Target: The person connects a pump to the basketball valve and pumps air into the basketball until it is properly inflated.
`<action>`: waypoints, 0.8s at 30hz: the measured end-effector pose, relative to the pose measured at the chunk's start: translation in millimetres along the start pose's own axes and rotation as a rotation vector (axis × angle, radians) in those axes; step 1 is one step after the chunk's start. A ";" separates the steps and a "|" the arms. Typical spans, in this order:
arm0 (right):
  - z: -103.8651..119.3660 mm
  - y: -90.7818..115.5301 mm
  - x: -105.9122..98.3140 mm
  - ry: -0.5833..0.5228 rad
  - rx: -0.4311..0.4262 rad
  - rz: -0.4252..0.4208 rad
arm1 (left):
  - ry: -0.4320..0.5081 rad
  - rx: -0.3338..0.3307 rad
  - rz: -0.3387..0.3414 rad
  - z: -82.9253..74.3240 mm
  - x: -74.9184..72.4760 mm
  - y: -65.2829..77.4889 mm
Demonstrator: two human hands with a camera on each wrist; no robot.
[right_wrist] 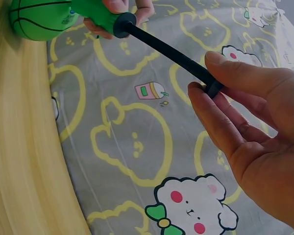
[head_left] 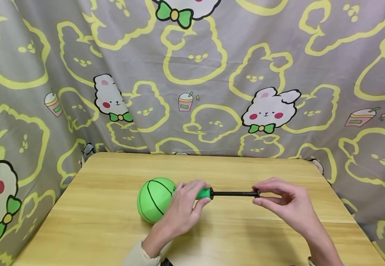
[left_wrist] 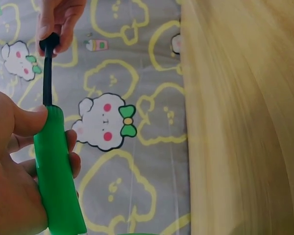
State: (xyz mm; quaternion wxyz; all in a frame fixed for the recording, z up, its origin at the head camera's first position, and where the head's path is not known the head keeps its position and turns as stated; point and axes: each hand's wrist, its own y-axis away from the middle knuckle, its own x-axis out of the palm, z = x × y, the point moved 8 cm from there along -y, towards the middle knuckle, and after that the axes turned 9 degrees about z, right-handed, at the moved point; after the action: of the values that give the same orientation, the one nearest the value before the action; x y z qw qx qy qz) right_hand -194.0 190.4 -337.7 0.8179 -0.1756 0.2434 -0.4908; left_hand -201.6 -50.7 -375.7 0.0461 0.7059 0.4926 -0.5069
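Observation:
A green hand pump (left_wrist: 61,176) is held sideways above the table, its black rod (head_left: 233,193) drawn out to the right. My left hand (head_left: 184,207) grips the green barrel, fingers and thumb wrapped round it. At the rod's far end, my right hand (head_left: 290,203) pinches the small black handle (right_wrist: 213,89) between thumb and fingers. A green ball (head_left: 154,201) with black basketball lines is at the barrel's left end, partly behind the left hand. Where pump and ball meet is hidden by that hand in the head view.
The wooden table (head_left: 112,236) lies beneath both hands, with rounded far corners. A grey curtain (head_left: 212,122) printed with yellow outlines and white rabbits hangs behind it and along both sides.

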 end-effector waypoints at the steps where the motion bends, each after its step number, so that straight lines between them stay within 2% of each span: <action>1: -2.4 0.5 0.6 0.011 0.020 -0.002 | 0.000 -0.006 0.005 0.6 0.6 0.5; 12: -21.4 0.0 9.6 0.053 0.136 -0.037 | -0.004 -0.013 0.011 2.3 4.7 1.1; 19: -32.0 -2.9 23.9 0.038 0.145 -0.051 | -0.023 0.011 -0.015 1.7 6.7 2.8; 24: -37.3 -8.1 33.6 0.047 0.154 -0.066 | -0.023 0.004 -0.001 2.5 5.3 -1.3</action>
State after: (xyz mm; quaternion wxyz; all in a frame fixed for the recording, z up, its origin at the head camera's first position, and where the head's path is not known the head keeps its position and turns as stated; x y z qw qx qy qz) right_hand -207.7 155.1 -371.6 0.8065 -0.1087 0.2182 -0.5387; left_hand -204.2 -48.1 -380.3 0.0501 0.6999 0.4912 -0.5162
